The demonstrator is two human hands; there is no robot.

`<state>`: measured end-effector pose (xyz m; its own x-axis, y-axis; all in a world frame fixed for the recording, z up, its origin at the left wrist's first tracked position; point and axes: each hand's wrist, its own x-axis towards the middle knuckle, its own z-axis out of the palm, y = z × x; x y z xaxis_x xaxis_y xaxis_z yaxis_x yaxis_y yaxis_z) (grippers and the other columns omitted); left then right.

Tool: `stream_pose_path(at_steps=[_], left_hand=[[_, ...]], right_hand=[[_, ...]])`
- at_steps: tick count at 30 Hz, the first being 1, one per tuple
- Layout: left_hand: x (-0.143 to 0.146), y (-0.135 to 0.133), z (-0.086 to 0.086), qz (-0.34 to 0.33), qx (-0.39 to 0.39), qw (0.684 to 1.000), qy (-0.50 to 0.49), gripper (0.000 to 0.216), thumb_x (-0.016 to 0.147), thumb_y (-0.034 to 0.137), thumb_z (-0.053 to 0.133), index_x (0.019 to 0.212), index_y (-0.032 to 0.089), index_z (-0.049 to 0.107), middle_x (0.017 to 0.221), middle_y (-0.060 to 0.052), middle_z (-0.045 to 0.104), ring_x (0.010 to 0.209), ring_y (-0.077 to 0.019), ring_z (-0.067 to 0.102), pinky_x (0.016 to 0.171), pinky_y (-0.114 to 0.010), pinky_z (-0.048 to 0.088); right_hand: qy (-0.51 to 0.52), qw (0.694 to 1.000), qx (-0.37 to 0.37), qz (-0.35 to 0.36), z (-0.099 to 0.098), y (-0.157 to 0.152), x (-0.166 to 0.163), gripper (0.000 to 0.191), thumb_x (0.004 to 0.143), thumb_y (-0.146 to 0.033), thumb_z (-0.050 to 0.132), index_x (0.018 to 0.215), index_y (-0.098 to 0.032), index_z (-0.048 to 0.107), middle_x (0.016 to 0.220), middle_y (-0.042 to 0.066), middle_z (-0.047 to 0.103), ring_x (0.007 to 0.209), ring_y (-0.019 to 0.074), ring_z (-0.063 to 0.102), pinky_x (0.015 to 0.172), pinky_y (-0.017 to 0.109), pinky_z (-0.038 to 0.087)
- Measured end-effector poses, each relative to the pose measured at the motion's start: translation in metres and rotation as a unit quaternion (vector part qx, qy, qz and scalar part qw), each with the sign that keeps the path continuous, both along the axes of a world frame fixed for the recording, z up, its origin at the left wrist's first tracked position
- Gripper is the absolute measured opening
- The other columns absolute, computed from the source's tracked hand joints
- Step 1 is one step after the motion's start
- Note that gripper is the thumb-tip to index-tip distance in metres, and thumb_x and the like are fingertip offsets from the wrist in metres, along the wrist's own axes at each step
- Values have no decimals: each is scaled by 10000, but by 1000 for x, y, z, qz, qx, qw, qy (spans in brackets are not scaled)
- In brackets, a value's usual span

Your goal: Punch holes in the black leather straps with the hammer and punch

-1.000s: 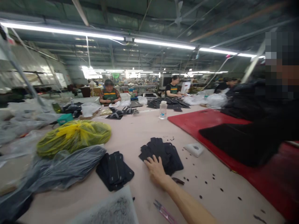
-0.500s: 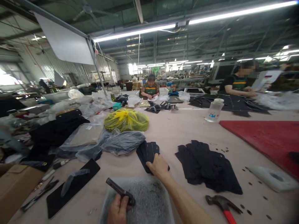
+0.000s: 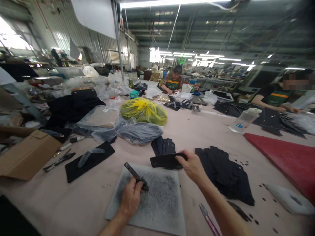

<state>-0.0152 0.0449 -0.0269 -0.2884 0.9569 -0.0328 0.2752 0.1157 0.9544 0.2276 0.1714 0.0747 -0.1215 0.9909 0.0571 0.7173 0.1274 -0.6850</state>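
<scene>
We look through one head-worn camera, facing forward and down at the worktop [image 3: 188, 132]. It sits on the near side of the grey board [image 3: 162, 206], taking in our left hand [image 3: 131, 197] over that board, our right hand [image 3: 193, 164] near its far right corner, and lamps [image 3: 211, 56] far beyond it.

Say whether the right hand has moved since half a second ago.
Yes: the right hand moved rightward off the small dark pile, judged against the yellow bag.

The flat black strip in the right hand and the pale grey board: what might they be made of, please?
The flat black strip looks like matte fabric or leather, with a dull, even face. The pale grey board could be plastic or stone: matte, darkly smudged, straight edges.
</scene>
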Motion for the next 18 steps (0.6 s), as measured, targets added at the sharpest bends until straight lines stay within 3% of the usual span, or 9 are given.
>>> stream_pose_path(at_steps=[2,4,6,9,11,13,15,18], left_hand=[[0,0,2,0,-3,1000,-1,227,842,408,479,787,203,559,688,-40,693,623,-228,694,596,-303,531],[1,0,5,1,-7,1000,-11,213,842,389,473,798,200,559,688,-36,689,611,-221,692,586,-297,526],[1,-1,7,3,-8,1000,-19,202,840,374,472,803,197,563,685,-31,687,602,-217,692,581,-292,523],[1,-1,8,1,-2,1000,-13,194,844,364,472,802,199,563,676,-26,684,598,-215,694,578,-289,520],[1,-1,7,-1,-1,1000,-10,191,849,363,465,799,202,557,675,-27,684,593,-212,694,571,-286,520],[0,-1,5,-3,-4,1000,-11,191,852,363,460,799,203,550,674,-29,686,597,-212,697,565,-283,520],[0,0,4,-7,-7,1000,-12,195,859,362,455,808,200,550,675,-34,690,609,-214,701,570,-282,521],[0,1,5,-8,-7,1000,1,204,862,360,456,808,193,560,663,-37,691,616,-218,701,582,-288,518]], right_hand=[[36,999,2,21,12,-11,13,281,844,-453,531,926,-198,616,805,18,654,761,172,600,710,275,467],[60,998,-7,34,12,-18,14,325,823,-490,533,926,-191,602,790,17,652,728,166,599,664,262,469],[66,997,-19,44,-3,-24,0,297,807,-473,540,866,-188,600,721,8,643,665,160,594,597,252,459],[47,997,-24,56,-41,-36,-37,215,805,-398,544,756,-196,594,633,-1,622,596,161,587,551,252,447],[23,998,-5,57,-66,-45,-60,162,807,-345,558,791,-195,620,709,24,655,676,185,619,638,282,478],[-2,998,27,53,-83,-56,-74,186,811,-309,574,939,-195,645,929,72,683,892,232,630,816,339,478],[-24,997,58,38,-90,-68,-77,312,844,-298,551,1128,-183,607,1170,122,620,1111,271,555,965,399,415],[-61,995,79,11,-93,-90,-68,379,897,-311,491,1240,-160,547,1306,162,533,1214,299,476,1025,454,364]])
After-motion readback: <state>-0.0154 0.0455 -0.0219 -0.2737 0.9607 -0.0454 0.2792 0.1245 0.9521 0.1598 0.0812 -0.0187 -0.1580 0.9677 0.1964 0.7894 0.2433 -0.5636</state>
